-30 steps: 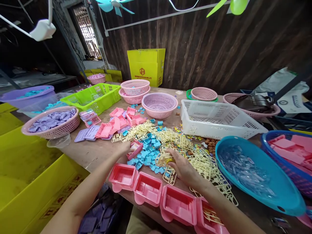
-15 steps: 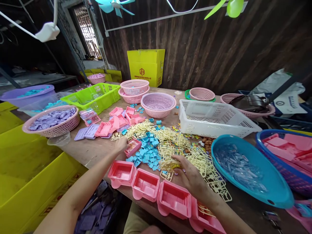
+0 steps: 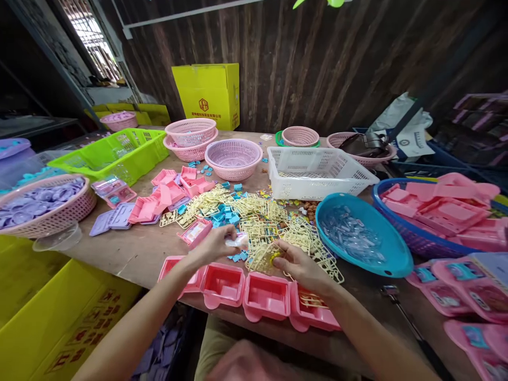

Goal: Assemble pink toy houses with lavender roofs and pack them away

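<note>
My left hand (image 3: 217, 244) is closed on a small whitish, partly see-through piece (image 3: 239, 241) whose exact kind I cannot make out. Beside that wrist lies a small pink tray (image 3: 195, 233) with something pale inside. My right hand (image 3: 299, 264) pinches a cream plastic parts frame (image 3: 262, 259), and a small yellow piece (image 3: 274, 256) shows by its fingertips. Under and behind both hands spread a pile of cream parts frames (image 3: 254, 209) and loose blue plastic pieces (image 3: 222, 216). Along the table's near edge stands a row of pink plastic boxes (image 3: 266, 296); the rightmost box holds cream frames.
A turquoise basin (image 3: 397, 259) of clear parts and a blue basket (image 3: 381, 203) of pink parts stand right. Behind are a white crate (image 3: 313, 185), a lilac basket (image 3: 234, 159) and a green crate (image 3: 115, 159). Yellow cartons (image 3: 71, 317) flank the left.
The view has turned right. My left hand has left the small pink tray and moved right, now with the whitish piece. My right hand still holds a cream frame, closer to the left hand.
</note>
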The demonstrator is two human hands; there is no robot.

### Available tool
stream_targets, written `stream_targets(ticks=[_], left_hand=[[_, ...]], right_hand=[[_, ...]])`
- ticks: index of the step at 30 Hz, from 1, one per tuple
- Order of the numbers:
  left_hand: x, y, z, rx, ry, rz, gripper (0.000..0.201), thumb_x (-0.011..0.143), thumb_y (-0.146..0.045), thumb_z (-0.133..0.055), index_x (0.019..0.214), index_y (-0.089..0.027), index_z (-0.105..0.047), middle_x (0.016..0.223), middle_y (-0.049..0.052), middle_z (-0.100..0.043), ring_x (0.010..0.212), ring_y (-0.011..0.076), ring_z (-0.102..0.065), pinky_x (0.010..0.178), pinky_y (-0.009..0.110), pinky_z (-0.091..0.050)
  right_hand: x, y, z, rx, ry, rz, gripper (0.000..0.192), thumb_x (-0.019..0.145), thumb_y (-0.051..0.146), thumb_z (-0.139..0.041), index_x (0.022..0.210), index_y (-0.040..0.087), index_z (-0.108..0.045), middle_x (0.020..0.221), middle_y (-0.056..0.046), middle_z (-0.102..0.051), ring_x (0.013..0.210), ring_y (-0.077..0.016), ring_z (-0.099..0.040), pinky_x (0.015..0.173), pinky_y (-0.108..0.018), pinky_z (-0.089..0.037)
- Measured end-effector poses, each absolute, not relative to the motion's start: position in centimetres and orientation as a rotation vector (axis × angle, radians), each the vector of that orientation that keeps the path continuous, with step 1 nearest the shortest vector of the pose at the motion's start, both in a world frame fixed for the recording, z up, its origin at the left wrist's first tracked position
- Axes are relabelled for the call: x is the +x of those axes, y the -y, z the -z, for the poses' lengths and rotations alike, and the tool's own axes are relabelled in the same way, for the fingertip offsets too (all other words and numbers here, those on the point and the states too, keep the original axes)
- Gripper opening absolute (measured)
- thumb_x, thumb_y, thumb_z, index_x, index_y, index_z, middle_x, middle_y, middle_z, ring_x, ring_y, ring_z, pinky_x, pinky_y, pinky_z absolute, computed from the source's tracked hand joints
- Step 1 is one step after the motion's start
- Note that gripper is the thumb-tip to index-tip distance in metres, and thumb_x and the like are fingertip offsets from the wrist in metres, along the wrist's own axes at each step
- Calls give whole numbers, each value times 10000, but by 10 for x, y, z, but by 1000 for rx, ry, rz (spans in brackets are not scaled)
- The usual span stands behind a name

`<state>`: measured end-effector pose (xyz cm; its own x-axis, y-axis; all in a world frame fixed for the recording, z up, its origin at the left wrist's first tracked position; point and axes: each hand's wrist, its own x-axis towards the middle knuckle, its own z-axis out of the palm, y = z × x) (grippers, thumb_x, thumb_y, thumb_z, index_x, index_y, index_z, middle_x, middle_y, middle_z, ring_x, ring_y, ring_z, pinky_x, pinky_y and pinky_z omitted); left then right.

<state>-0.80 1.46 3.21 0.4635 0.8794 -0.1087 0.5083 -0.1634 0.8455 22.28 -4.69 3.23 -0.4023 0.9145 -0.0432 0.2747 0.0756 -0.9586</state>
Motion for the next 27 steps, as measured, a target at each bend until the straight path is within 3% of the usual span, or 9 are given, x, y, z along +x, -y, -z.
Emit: stream_targets(ticks=[3,5,9,11,15,19,22,24,27], left_hand=[[18,8,-37,2007,-999,-483,177,634,-173,-582,737,-179,-438,729,-22,-497,653,106,-426,582,222,-338],[28,19,-43,2055,-833,-460,192,690,-225,-601,810,-176,-461,801,7,-529,698,121,-453,621,244,-375],[33,29,-50,1874,-599,-481,395,728,-265,-629,1078,-187,-464,1014,70,-565,869,168,-530,766,306,-445],[31,30,-49,1691,-595,-489,475,770,-273,-594,1208,-210,-423,1084,88,-564,931,181,-552,791,316,-462],[26,38,-39,1453,-760,-474,421,870,-285,-442,1284,-214,-416,1091,86,-607,980,189,-574,827,324,-472],[22,55,-19,1556,-954,-540,436,904,-350,-366,1317,-218,-407,1181,85,-583,1098,233,-527,909,394,-440],[23,68,4,1878,-1085,-549,671,782,-422,-598,1360,-211,-330,1245,130,-527,1158,290,-477,977,481,-374],[25,74,20,2075,-1123,-550,791,688,-358,-714,1356,-221,-312,1265,141,-491,1186,308,-447,1001,515,-344],[28,78,38,2198,-1171,-619,730,672,-203,-720,1302,-222,-351,1245,134,-454,1169,289,-458,981,482,-390]], right_hand=[[228,55,-41,-1066,1898,-1292,298,859,408,-485,1034,180,-562,1281,-116,-480,1171,-218,-452,970,-379,-379],[230,60,-46,-1042,2022,-1226,252,872,380,-477,1001,186,-572,1328,-106,-445,1246,-218,-388,1040,-403,-307],[234,65,-46,-1066,2011,-1252,201,872,343,-464,959,186,-555,1044,-70,-576,987,-185,-538,879,-354,-442],[236,68,-43,-1116,1957,-1291,173,869,330,-458,922,184,-536,909,-39,-574,851,-163,-540,773,-312,-465],[235,74,-38,-1280,2004,-1169,88,862,256,-445,851,185,-497,818,-18,-552,751,-147,-504,693,-280,-436],[226,77,-27,-1424,2126,-927,71,836,163,-445,869,181,-505,846,-42,-582,772,-165,-524,717,-300,-430],[218,78,-13,-1483,2215,-853,232,809,91,-445,1019,158,-516,991,-87,-609,885,-192,-563,784,-334,-445],[213,78,-3,-1523,2272,-726,374,785,46,-452,1143,153,-484,1099,-109,-594,984,-214,-556,850,-375,-436],[205,83,10,-1571,2371,-484,384,787,26,-451,1146,149,-508,1078,-119,-600,995,-248,-547,841,-416,-445]])
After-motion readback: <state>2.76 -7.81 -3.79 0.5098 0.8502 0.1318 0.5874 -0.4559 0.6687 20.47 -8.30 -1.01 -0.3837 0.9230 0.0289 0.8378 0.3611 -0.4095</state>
